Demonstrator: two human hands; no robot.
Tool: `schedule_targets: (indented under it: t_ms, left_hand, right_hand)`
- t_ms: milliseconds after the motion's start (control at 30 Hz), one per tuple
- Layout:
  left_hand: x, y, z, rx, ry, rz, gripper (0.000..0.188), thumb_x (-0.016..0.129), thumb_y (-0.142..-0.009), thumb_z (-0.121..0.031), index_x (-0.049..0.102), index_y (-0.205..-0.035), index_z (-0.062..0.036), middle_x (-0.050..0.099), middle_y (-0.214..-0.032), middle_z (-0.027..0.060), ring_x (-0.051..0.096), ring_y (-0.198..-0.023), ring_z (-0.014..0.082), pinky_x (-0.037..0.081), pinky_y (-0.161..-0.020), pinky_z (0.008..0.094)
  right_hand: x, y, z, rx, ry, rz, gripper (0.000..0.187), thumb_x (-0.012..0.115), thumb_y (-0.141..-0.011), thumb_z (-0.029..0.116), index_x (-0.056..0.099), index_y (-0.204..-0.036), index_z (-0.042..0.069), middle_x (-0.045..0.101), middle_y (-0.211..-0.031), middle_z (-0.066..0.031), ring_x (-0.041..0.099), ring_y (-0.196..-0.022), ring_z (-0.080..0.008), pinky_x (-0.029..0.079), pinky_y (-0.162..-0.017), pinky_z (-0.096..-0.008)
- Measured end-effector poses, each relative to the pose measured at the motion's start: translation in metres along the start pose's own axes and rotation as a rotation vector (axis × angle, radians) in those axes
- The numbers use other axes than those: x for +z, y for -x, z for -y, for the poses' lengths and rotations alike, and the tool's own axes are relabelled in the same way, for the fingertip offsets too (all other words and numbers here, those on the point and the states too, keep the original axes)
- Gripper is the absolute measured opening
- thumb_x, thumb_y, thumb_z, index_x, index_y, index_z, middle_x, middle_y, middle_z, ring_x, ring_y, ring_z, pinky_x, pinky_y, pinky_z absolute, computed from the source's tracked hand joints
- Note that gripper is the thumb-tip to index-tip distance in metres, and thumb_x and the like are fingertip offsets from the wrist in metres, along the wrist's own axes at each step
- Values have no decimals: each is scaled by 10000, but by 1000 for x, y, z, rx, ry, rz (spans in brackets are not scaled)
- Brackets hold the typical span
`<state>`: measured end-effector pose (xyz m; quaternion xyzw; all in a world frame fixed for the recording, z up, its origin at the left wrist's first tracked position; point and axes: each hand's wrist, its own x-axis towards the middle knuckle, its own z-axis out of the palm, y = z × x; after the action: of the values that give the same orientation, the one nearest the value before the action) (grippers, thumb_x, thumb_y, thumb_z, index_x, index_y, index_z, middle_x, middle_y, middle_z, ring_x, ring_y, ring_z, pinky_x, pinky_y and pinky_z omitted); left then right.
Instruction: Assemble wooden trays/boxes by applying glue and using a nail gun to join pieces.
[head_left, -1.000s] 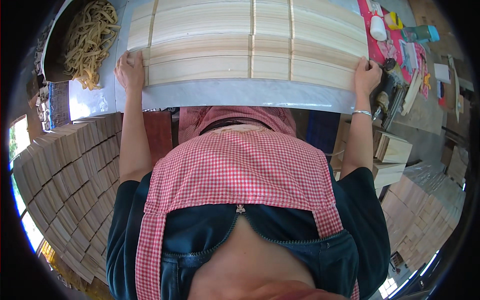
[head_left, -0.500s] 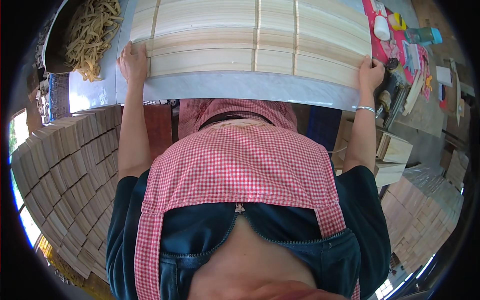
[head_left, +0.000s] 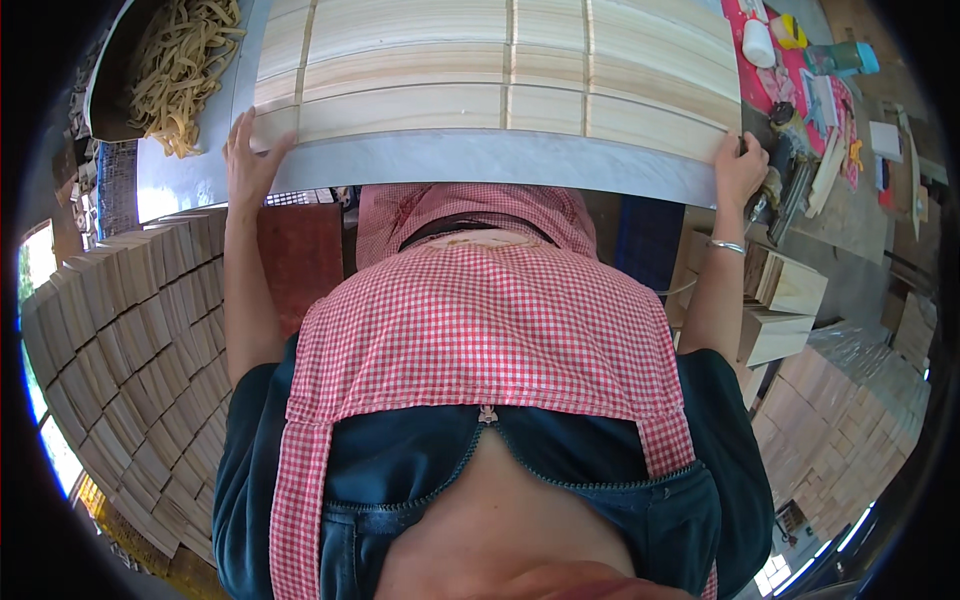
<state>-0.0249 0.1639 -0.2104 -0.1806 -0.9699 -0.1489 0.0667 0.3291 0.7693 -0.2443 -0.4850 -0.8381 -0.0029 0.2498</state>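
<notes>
Slats [head_left: 430,68]: pale wood, on worktop [head_left: 450,157]
Left hand [head_left: 250,165]: spread, gripping nothing, at left end
Right hand [head_left: 741,168]: curled at right end, grip unclear

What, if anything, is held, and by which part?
The left hand and right hand are at opposite ends of the nearest wooden board; whether they grip it cannot be told.

The scene is viewed from head height, steeply downward through a fisheye lens; the gingham apron [head_left: 485,330] is caught close at centre, the marbled tabletop [head_left: 480,158] farther, at upper centre
</notes>
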Motion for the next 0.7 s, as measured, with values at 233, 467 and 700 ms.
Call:
schedule_targets:
  t_ms: [233, 467, 700]
  left_hand:
    - [-7, 4, 19, 70, 133, 144, 731, 812, -783, -336, 535, -1389, -36, 499, -1452, 165, 447, -1288, 356, 398, -1086, 422]
    - [-6, 4, 16, 56, 190, 138, 715, 815, -778, -324, 549, -1377, -39, 519, -1442, 146, 466, -1267, 347, 407, -1077, 420]
    - [-4, 4, 15, 59, 192, 115, 691, 812, -779, -299, 557, -1368, -41, 528, -1439, 130, 481, -1253, 342, 411, -1072, 417]
  right_hand:
    - [-1, 10, 0, -1, -56, 13, 414, 630, -907, 385, 692, -1108, 29, 668, -1055, -210, 617, -935, -391, 486, -902, -444]
    - [4, 12, 0, 40, -126, -25, 394, 639, -910, 378, 696, -1078, 26, 665, -1030, -205, 618, -925, -373, 494, -885, -432]
    - [8, 11, 0, 65, -150, -52, 373, 644, -906, 352, 695, -1064, 18, 662, -1012, -210, 617, -917, -375, 494, -881, -430]
